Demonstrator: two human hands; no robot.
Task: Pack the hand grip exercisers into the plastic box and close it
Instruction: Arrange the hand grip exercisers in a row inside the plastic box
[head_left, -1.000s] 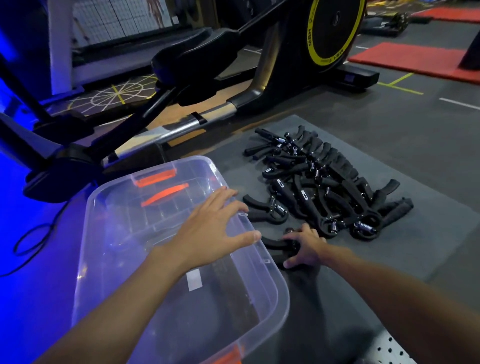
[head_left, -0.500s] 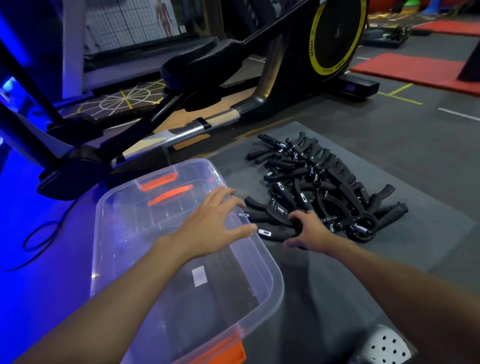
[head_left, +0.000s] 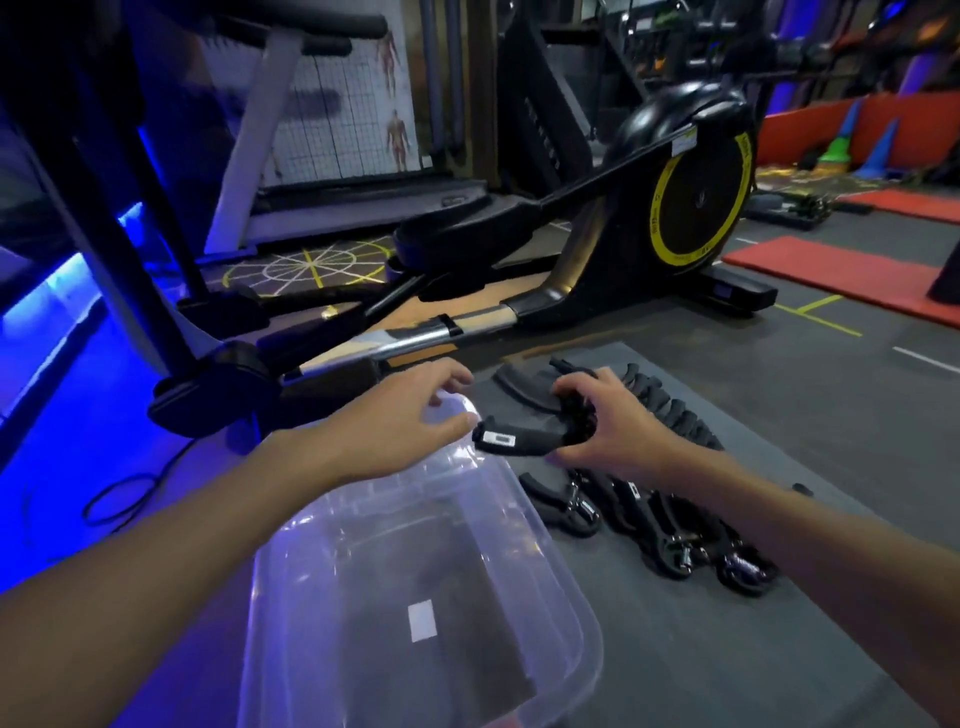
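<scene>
Gym floor (head_left: 841, 384), dark grey rubber with yellow and white lines, lit blue along the left side. One elliptical (head_left: 691, 208), black with a yellow-ringed flywheel, stands across the middle of the room. One treadmill (head_left: 358, 208) stands behind it, with an anatomy poster (head_left: 353, 104) on the wall beyond. One grey mat (head_left: 779, 649) lies on the floor in the foreground. Two red mats (head_left: 831, 270) lie at the right, with two blue cones (head_left: 883, 145) and one green beyond them. One black cable (head_left: 119, 499) loops on the floor at the left.

One clear box (head_left: 571, 618), with a white sticker (head_left: 421, 621), sits at the mat's left edge, nearest the camera. Loose grips (head_left: 670, 540), black, lie in an overlapping row on the mat just right of the box; they are too tangled for an exact count.

Two hands. The left hand (head_left: 395, 421) hangs over the box's far rim, fingers spread and relaxed, holding nothing; contact with the rim cannot be told. The right hand (head_left: 618, 431) curls around the spring end of one held grip (head_left: 519, 441), raised above the mat beside the box's far right corner, its labelled handle pointing toward the left thumb.
</scene>
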